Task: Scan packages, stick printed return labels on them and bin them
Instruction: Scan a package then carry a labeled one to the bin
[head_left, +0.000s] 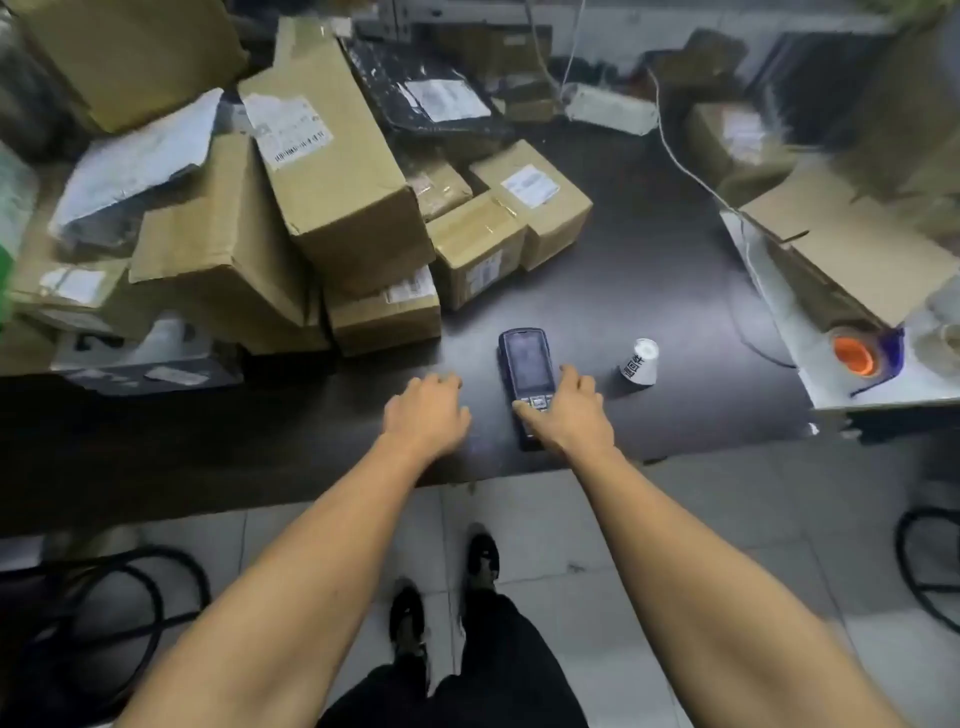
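Note:
A dark handheld scanner (523, 364) lies flat on the black table (649, 291), screen up. My right hand (569, 413) rests over its lower end, thumb on the keypad and fingers along its right side. My left hand (426, 413) lies palm down on the table just left of the scanner, holding nothing. A heap of cardboard packages (332, 171) with white shipping labels fills the table's left half. A small white label roll (640, 362) with black print stands right of the scanner.
An open cardboard box (852, 244) sits on a white surface at the right, beside an orange-cored tape roll (854, 356). A white cable (691, 171) crosses the table's far right. Black cables lie on the tiled floor (727, 519) near my feet.

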